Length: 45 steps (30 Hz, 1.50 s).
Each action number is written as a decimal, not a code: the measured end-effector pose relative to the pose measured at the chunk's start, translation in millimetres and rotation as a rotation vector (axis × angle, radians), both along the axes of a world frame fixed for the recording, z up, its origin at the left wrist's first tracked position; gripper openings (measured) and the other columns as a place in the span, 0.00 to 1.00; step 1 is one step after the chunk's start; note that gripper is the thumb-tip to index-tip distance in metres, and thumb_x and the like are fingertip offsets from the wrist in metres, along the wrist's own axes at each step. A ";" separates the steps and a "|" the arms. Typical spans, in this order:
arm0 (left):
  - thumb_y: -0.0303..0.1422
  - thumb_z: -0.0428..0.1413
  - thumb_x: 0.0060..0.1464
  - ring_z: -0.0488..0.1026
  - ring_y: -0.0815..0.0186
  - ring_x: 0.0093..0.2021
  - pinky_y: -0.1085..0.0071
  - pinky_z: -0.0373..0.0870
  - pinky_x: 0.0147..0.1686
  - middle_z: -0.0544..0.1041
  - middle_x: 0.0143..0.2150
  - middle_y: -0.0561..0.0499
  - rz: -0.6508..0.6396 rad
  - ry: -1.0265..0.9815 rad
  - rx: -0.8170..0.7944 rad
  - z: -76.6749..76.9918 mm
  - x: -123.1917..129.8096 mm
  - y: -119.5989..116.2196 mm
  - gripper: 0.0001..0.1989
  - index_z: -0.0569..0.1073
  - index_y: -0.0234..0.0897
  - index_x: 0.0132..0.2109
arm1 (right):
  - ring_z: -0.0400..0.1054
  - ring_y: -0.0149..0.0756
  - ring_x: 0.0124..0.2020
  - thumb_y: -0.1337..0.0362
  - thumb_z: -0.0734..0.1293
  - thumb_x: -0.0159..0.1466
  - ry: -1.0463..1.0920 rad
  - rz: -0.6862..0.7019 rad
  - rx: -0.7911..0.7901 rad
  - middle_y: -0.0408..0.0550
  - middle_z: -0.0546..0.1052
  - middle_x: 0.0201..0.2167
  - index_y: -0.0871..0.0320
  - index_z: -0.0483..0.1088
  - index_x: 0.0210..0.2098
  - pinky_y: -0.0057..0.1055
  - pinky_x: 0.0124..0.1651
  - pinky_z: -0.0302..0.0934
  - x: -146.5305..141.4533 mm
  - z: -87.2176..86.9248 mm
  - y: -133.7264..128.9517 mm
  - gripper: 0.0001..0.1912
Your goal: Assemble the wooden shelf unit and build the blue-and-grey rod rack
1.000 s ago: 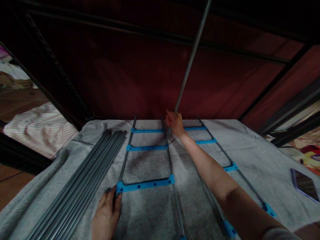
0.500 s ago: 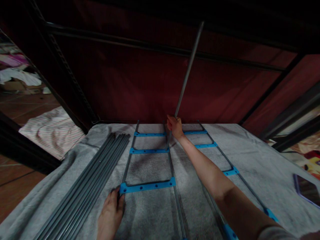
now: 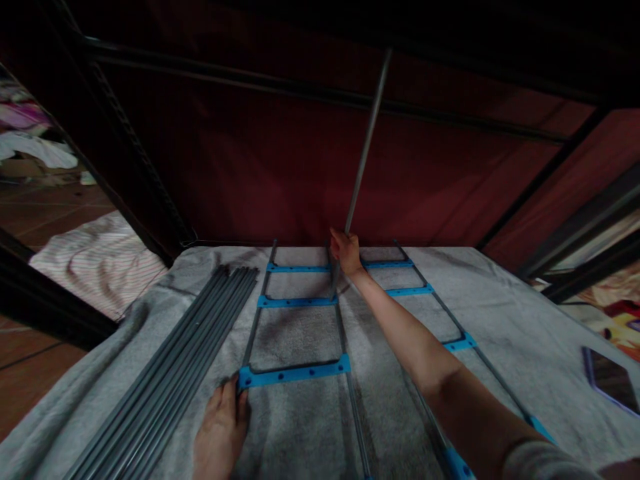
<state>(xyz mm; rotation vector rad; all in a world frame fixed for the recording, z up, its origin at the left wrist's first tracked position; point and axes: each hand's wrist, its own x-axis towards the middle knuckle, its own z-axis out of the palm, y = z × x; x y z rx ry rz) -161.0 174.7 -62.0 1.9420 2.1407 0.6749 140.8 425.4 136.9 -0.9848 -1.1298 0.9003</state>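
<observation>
My right hand [image 3: 345,251] is closed around a long grey metal tube [image 3: 369,137] that leans upward against the dark red backdrop. Its lower end meets a blue connector strip [image 3: 299,302] of the left ladder-like frame. My left hand [image 3: 220,423] rests by the left end of a nearer blue strip [image 3: 295,375], fingers bent against its corner; whether they grip a tube under it is hidden. A second frame with blue strips [image 3: 460,343] lies to the right, partly behind my right forearm.
A bundle of grey tubes [image 3: 175,363] lies on the grey cloth [image 3: 385,413] at the left. A phone [image 3: 611,380] is at the right edge. Dark metal posts [image 3: 125,143] stand at both sides, with striped cloth [image 3: 103,263] beyond on the left.
The upright tube's top has swung slightly left and a little down, with my right hand moving slightly left. My left hand stays at the strip's corner.
</observation>
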 end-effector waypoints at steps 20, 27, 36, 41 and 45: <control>0.34 0.40 0.68 0.72 0.56 0.48 0.64 0.69 0.47 0.73 0.46 0.41 -0.016 0.326 0.051 32.6 24.4 -13.6 0.19 0.70 0.29 0.55 | 0.46 0.22 0.16 0.55 0.65 0.65 0.053 -0.068 0.027 0.32 0.54 0.12 0.54 0.54 0.17 0.25 0.21 0.40 -5.9 10.0 -8.6 0.24; 0.33 0.40 0.68 0.71 0.55 0.48 0.64 0.69 0.47 0.72 0.46 0.41 -0.044 0.350 0.071 30.2 23.0 -14.0 0.20 0.70 0.27 0.56 | 0.46 0.23 0.16 0.57 0.64 0.64 0.062 -0.082 -0.051 0.32 0.53 0.12 0.53 0.53 0.17 0.26 0.20 0.40 -11.8 15.3 -4.2 0.22; 0.38 0.40 0.67 0.71 0.53 0.53 0.59 0.69 0.55 0.72 0.51 0.39 -0.021 0.148 0.041 19.9 12.4 -8.4 0.24 0.69 0.28 0.59 | 0.68 0.33 0.37 0.61 0.68 0.51 -0.193 -0.044 -0.148 0.40 0.75 0.32 0.54 0.68 0.33 0.27 0.41 0.63 23.3 -46.4 -41.7 0.10; 0.42 0.44 0.62 0.71 0.50 0.54 0.57 0.68 0.58 0.73 0.52 0.37 -0.004 -0.072 -0.005 17.3 4.7 -1.7 0.26 0.71 0.29 0.57 | 0.70 0.38 0.35 0.64 0.64 0.48 -0.268 -0.081 -0.318 0.44 0.74 0.30 0.55 0.67 0.34 0.36 0.45 0.67 45.9 -116.2 -102.4 0.12; 0.39 0.48 0.53 0.74 0.51 0.49 0.55 0.70 0.54 0.76 0.46 0.40 0.041 -0.262 0.002 19.8 4.1 6.7 0.22 0.73 0.34 0.51 | 0.73 0.40 0.38 0.67 0.62 0.48 -0.361 -0.072 -0.379 0.45 0.76 0.33 0.54 0.68 0.36 0.39 0.48 0.69 48.8 -152.6 -134.0 0.14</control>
